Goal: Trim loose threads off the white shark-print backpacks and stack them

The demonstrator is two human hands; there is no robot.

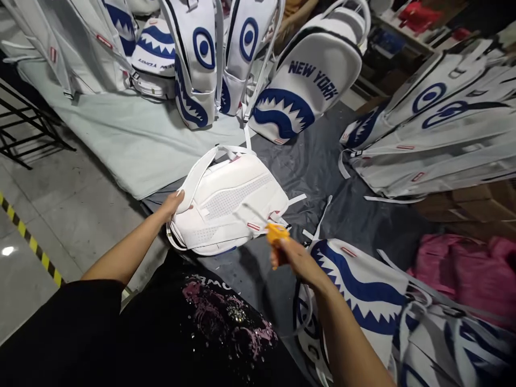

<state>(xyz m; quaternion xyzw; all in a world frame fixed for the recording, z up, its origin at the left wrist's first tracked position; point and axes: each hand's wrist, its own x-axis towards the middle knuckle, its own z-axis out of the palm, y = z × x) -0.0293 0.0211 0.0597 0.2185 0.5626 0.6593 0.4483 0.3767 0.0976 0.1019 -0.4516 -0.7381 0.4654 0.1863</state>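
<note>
My left hand point(173, 207) is closed on the shoulder strap point(200, 171) of the white backpack point(258, 185), and my right hand point(296, 258) is wrapped round an orange gun-shaped tool point(277, 233). The backpack lies back panel up at the near edge of the dark-covered desk point(308, 166). Strap and perforated panel point(226, 200) are already in place. I judge this piece mid-work, since the tool's thin nozzle point(256, 212) reaches over it; blur hides any contact, and how much is left I can't tell.
</note>
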